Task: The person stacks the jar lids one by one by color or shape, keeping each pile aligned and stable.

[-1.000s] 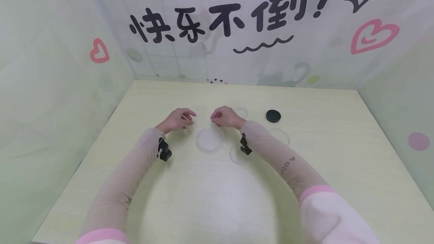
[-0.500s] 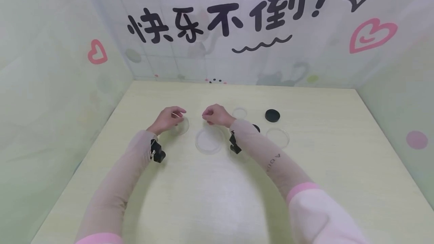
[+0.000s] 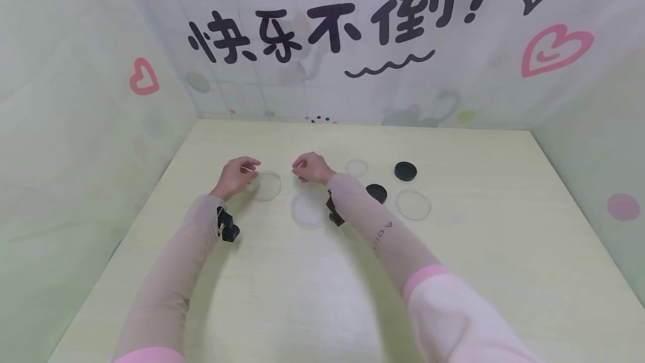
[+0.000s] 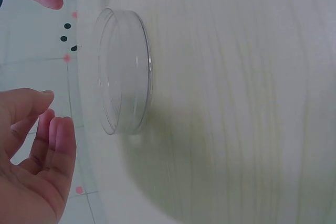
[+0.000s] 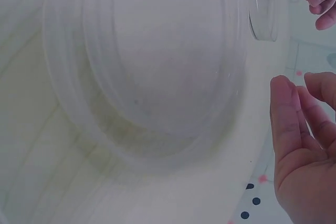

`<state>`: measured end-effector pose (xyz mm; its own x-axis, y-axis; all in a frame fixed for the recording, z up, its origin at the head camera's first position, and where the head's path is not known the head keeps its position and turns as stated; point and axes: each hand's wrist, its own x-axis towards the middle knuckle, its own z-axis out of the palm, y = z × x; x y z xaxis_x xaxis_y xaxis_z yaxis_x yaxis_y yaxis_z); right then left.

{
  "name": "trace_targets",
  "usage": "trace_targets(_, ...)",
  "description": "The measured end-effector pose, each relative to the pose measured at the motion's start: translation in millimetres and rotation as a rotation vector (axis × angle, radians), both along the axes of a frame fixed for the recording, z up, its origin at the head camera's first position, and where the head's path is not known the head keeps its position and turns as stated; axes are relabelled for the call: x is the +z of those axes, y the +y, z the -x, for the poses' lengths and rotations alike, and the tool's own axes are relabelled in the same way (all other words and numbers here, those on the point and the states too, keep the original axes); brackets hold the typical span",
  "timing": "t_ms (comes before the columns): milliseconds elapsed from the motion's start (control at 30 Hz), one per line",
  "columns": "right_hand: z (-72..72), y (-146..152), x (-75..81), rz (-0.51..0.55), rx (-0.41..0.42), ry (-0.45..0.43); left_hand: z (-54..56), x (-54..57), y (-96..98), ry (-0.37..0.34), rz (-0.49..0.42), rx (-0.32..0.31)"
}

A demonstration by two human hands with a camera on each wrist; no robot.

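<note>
My left hand (image 3: 235, 177) is raised at the left of a clear round dish (image 3: 266, 186). In the left wrist view its thumb and fingers are apart, with nothing between them, and the clear dish (image 4: 148, 66) stands flat on the table beside them. My right hand (image 3: 312, 167) hovers behind a larger frosted round dish (image 3: 307, 212). Seen from the right wrist, the right fingers (image 5: 286, 114) are loosely bent and hold nothing. That view also shows the frosted dish (image 5: 168, 51) close up, with ring-shaped edges inside each other.
To the right lie two black round lids, a farther one (image 3: 405, 171) and a nearer one (image 3: 376, 194) partly behind my right sleeve. A small clear disc (image 3: 356, 168) and another clear dish (image 3: 413, 204) lie near them. Fabric walls enclose the table (image 3: 302, 307).
Both hands have shifted left. The clear dish, not seen a second ago, now shows fully, apart from my left hand. My right forearm has uncovered one black lid and covered a clear round piece.
</note>
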<state>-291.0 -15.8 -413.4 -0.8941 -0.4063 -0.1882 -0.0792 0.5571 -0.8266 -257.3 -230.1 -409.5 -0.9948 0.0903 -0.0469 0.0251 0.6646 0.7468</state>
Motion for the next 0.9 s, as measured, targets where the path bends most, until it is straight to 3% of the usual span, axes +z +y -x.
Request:
trace_targets(233,-1.2,-6.8,-3.5,0.017,0.007,-0.031,1.0,-5.5,-8.9,-0.042,-0.010,0.037)
trace_targets(500,-7.5,-15.8,-6.1,-0.002,0.003,-0.051,-2.8,-12.2,-11.6,-0.194,-0.044,0.064)
trace_targets(633,-2.2,-24.0,-13.6,-0.022,0.016,-0.085,-4.9,-16.0,-12.5,-0.249,-0.051,0.074)
trace_targets(767,28.4,-38.3,-61.0,-0.029,0.043,-0.075,-6.5,-19.3,-14.2,-0.263,-0.057,0.087)
trace_targets(900,82.5,-57.0,-146.0,-0.021,0.078,-0.065,-7.9,-22.5,-16.6,-0.275,-0.073,0.110)
